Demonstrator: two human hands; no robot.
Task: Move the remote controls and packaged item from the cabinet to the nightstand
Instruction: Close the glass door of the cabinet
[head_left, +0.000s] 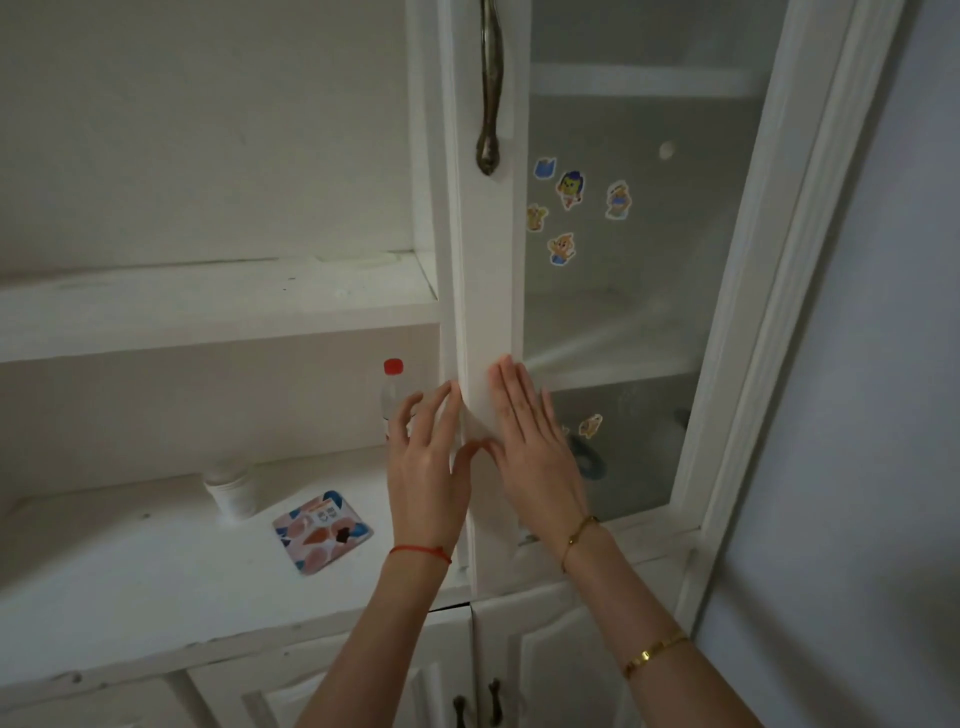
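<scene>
The packaged item (323, 532), a flat, glossy, rounded-square pack printed in pink, blue and orange, lies on the white painted shelf (156, 561) of the cabinet, left of the door (485, 312), turned so its corners point diagonally; being near square, it has no clear long axis. The left hand (423, 467) curls its fingers round the door's left edge, grip closed on the frame. The right hand (530, 441) lies flat on the frame, fingers straight and together, holding nothing. A red-capped clear bottle (390, 395) stands behind the left hand.
</scene>
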